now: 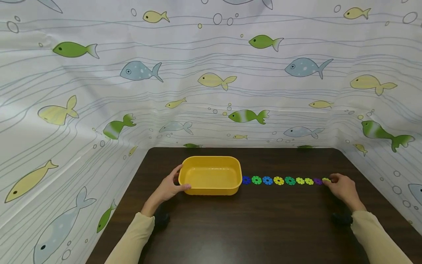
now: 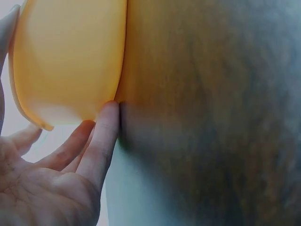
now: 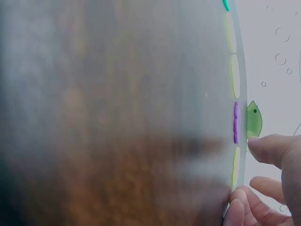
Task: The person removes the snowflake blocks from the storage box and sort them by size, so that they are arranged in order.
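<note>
A yellow plastic basin [image 1: 208, 191] stands upright on the table, left of centre. My left hand [image 1: 168, 187] grips its left end, thumb over the front rim and fingers along the side; in the left wrist view the fingertips [image 2: 110, 110] touch the basin's outer wall. Right of the basin, several flower-shaped plastic discs lie in a straight row, from a dark blue disc [image 1: 246, 180] to a purple disc [image 1: 318, 181] and a yellow-green disc [image 1: 326, 180] at the right end. My right hand [image 1: 343, 187] pinches that last disc's edge, partly covering it.
The dark brown table [image 1: 244, 223] extends in front of the row. Fish-patterned white sheeting [image 1: 211, 99] rises behind the table and at both sides. Dark objects, blurred in outline, sit under both wrists.
</note>
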Available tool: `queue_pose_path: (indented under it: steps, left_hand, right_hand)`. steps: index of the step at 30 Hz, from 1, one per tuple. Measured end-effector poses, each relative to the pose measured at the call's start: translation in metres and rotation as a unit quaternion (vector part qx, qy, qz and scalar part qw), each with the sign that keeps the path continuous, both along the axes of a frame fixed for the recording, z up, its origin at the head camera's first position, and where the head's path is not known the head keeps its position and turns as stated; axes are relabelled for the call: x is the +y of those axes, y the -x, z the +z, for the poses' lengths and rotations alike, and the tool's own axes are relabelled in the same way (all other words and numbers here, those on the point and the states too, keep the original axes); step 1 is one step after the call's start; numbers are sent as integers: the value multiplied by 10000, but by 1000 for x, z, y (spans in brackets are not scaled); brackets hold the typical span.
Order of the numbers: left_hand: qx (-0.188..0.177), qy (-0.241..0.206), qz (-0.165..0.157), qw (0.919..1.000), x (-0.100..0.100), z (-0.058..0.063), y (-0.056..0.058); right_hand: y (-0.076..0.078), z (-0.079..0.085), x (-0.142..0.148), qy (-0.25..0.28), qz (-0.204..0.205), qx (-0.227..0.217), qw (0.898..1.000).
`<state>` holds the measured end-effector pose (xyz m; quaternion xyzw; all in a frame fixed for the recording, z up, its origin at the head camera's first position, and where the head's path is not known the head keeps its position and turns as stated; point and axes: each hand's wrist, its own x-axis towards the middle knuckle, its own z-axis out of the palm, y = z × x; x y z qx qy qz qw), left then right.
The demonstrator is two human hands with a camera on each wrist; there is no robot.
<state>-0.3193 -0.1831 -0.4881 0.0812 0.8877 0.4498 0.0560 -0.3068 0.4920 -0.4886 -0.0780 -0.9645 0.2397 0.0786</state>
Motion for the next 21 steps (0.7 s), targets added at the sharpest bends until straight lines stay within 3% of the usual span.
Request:
queue_pose_path:
  steps: [6, 11, 15, 21]
  left_hand:
    - [-101, 117, -33, 9999, 2, 4, 0]
    - [-128, 100, 62, 9998, -6, 10, 1]
    - [126, 146, 300, 9994, -16, 18, 6]
    - [673, 539, 623, 9943, -27, 27, 15]
  right_hand:
    - [-4, 0, -14, 143, -168, 407, 9989]
    - [-6, 2, -39, 200, 38, 810, 9965]
    - [-3, 7, -62, 157, 313, 1057, 9938]
    - [11, 18, -93, 136, 715, 989, 9924]
